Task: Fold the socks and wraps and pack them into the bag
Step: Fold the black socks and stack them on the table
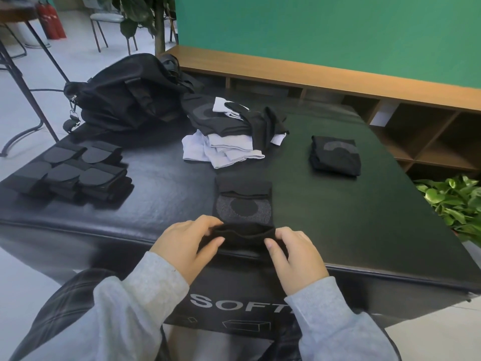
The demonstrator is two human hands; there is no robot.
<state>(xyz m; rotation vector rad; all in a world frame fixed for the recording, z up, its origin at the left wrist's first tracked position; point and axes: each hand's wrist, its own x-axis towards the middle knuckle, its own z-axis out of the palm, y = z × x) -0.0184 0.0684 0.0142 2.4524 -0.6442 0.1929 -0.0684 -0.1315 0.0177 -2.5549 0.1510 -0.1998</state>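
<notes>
With our left hand [182,246] and right hand [296,256] we pinch the near end of a black knitted sock [243,204] lying flat on the black padded table [338,209].

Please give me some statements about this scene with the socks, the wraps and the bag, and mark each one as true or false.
1. Both hands pinch the near edge of the black sock with a grey circle pattern. True: the left hand and the right hand each hold that edge.
2. The black fabric backpack stands at the right edge of the black padded table. False: it lies at the far left.
3. A folded black sock bundle lies alone on the right side. True.
4. The loose heap of black and white socks is inside the backpack. False: it lies on the table beside it.
5. The folded black wraps lie on the left. True.
</notes>
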